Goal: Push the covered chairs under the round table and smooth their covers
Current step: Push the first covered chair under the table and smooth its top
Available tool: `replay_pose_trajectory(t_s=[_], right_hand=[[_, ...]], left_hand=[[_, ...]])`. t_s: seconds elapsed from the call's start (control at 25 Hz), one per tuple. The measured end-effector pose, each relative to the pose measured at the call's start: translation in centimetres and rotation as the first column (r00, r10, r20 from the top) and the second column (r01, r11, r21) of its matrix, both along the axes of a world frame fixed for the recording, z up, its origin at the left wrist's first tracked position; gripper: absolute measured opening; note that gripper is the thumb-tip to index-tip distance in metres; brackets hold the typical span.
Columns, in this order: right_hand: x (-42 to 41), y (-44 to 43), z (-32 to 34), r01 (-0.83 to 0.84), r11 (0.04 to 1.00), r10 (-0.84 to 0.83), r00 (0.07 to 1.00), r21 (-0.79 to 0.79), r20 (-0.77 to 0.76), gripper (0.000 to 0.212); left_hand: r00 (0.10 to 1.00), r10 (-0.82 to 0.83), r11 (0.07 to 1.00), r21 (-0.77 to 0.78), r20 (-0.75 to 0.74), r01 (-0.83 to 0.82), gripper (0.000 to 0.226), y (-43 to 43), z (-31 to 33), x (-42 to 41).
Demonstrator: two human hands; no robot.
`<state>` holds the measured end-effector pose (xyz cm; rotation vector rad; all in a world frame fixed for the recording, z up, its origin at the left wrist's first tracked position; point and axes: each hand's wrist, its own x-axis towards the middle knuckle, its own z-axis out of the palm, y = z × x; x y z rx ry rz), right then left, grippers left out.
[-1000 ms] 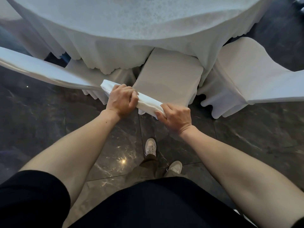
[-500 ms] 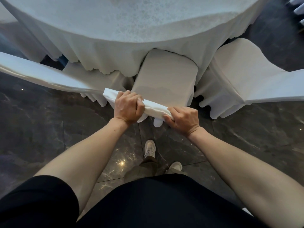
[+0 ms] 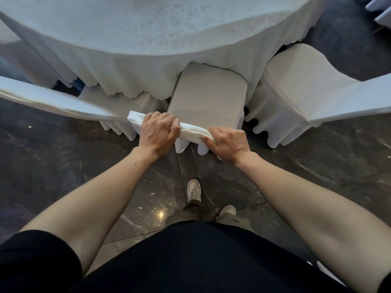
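The middle covered chair (image 3: 208, 96), smooth white fabric with a scalloped hem, sits with its squarish seat front under the draped cloth of the round table (image 3: 148, 28); left hand (image 3: 157, 132) and right hand (image 3: 227, 142) both clamp its backrest top, above glossy dark marble floor (image 3: 53, 166)

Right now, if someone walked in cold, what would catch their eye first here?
The left hand and right hand, at centre, grip the back top of the middle covered chair, whose seat front reaches the round table. A left chair and a right chair, also white-covered, flank it on the dark floor.
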<state>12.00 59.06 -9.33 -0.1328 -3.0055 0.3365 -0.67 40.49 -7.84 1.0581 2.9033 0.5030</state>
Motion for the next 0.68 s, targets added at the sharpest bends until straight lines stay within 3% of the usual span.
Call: replay_pose_trajectory(t_s=[0.28, 0.68], right_hand=[[6.0, 4.7, 1.6, 0.158, 0.980, -0.157, 0.987, -0.123, 0.021, 0.044], [23.9, 23.2, 6.6, 0.280, 0.949, -0.296, 0.949, -0.143, -0.107, 0.044]], left_hand=[[0.975, -0.222, 0.974, 0.030, -0.020, 0.222, 0.042, 4.8, 2.1, 6.3], [0.938, -0.344, 0.924, 0.164, -0.042, 0.346, 0.038, 24.8, 4.9, 22.7]])
